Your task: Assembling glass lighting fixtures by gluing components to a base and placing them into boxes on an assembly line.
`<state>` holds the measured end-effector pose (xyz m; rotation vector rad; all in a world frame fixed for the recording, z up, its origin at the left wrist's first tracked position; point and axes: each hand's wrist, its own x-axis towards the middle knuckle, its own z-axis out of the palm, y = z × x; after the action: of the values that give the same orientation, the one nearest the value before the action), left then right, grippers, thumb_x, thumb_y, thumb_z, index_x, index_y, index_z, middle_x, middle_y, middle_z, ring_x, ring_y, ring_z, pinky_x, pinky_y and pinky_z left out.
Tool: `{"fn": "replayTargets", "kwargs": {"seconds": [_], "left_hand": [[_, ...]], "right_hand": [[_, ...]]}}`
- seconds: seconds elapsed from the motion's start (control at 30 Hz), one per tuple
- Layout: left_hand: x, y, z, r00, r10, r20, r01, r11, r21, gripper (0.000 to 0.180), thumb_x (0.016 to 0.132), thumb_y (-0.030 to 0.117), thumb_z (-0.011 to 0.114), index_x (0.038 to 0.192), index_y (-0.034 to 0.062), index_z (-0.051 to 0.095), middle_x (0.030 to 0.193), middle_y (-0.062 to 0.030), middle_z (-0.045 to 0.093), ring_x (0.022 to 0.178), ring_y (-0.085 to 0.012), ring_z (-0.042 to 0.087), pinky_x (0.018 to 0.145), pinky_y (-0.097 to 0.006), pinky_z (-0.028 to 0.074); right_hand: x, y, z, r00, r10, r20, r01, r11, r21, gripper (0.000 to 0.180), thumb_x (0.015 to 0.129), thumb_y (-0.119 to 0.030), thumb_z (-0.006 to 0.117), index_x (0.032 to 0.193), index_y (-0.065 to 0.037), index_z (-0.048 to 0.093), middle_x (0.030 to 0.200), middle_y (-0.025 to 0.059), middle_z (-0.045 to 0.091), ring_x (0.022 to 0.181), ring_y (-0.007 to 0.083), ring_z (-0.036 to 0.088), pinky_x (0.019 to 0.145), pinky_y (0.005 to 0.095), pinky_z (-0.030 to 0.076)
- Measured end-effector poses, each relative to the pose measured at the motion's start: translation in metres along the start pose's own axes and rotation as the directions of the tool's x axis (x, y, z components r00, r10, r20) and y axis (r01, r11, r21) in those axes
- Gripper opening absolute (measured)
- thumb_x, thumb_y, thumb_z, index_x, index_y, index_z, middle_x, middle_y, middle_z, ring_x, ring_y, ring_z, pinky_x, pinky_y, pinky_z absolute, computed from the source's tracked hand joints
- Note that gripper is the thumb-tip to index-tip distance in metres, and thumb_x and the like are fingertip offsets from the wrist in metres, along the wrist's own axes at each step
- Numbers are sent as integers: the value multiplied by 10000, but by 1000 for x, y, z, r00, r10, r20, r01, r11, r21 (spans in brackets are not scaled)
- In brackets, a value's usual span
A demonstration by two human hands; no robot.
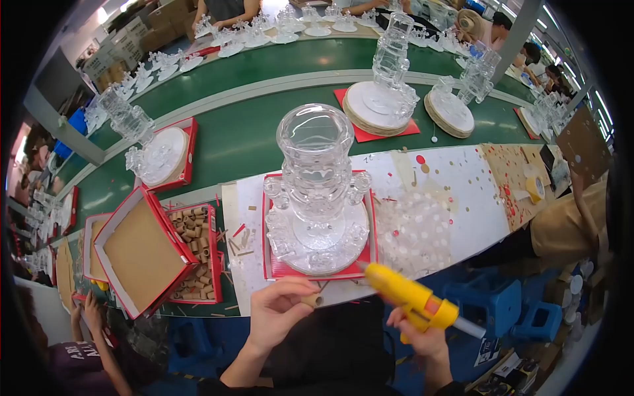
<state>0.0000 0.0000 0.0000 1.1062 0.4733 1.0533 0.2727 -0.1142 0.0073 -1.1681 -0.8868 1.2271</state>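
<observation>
My left hand (281, 311) pinches a short brown cardboard tube (313, 300) just in front of the work surface's near edge. In my right hand (421, 333) is a yellow hot glue gun (413, 295), its nozzle pointing up and left toward the near right corner of a red tray. A clear glue stick (469, 327) juts from the gun's back. On the red tray (272, 267) between my hands stands a tall clear plastic assembly (317, 171) on a round white base (353, 254). The nozzle and the tube are apart.
To the left, a red-rimmed box (142, 254) leans over another box full of cardboard tubes (196, 231). Similar clear assemblies (389, 72) stand along the green conveyor (244, 132). A tape roll (535, 189) lies at the right. Other people sit along the line; blue stools (485, 303) stand below right.
</observation>
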Motion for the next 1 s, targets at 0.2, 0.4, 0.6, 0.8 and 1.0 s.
{"fn": "replayTargets", "kwargs": {"seconds": [0.2, 0.4, 0.6, 0.8, 1.0], "left_hand": [[-2, -7, 11, 972, -201, -124, 197, 979, -43, 248, 868, -42, 669, 1108, -60, 608, 1136, -190, 643, 1031, -214, 665, 857, -299, 555], [-4, -17, 34, 943, -303, -141, 294, 952, -79, 237, 873, -55, 655, 1103, -51, 597, 1137, -140, 634, 1033, -195, 656, 895, -315, 537], [2, -63, 78, 942, -333, 43, 336, 931, -141, 237, 871, -67, 633, 1092, 11, 598, 1267, -84, 463, 1064, -131, 524, 949, -296, 420], [8, -79, 94, 941, -335, 51, 338, 936, -98, 221, 890, -36, 630, 1105, 1, 594, 1266, -96, 464, 1115, -156, 526, 929, -321, 459], [24, -81, 71, 988, -126, 89, 21, 683, 730, 426, 807, -7, 706, 1214, 15, 582, 1146, -168, 605, 1051, -336, 608, 877, -366, 508]], "right_hand": [[64, -2, -66, 934, 144, -327, -118, 988, 101, 376, 931, -238, 614, 1198, 16, 541, 1066, 149, 651, 867, 229, 675, 701, 313, 558], [52, -31, -81, 896, -51, -440, -272, 722, -637, 185, 943, -165, 598, 1016, 4, 622, 905, 123, 669, 832, 174, 671, 681, 287, 538], [12, 16, 16, 959, 280, 38, -283, 949, 136, 195, 910, -48, 613, 1092, 1, 562, 1056, 125, 644, 918, 203, 649, 767, 314, 538], [7, 60, -1, 986, 126, 109, -166, 737, 655, 163, 917, -28, 613, 1063, -35, 541, 1030, 132, 642, 946, 196, 644, 853, 315, 525], [33, 69, -17, 946, 218, -242, -129, 933, 335, 137, 946, 0, 562, 1080, -23, 543, 1060, 95, 648, 1008, 190, 646, 928, 345, 521]]}}
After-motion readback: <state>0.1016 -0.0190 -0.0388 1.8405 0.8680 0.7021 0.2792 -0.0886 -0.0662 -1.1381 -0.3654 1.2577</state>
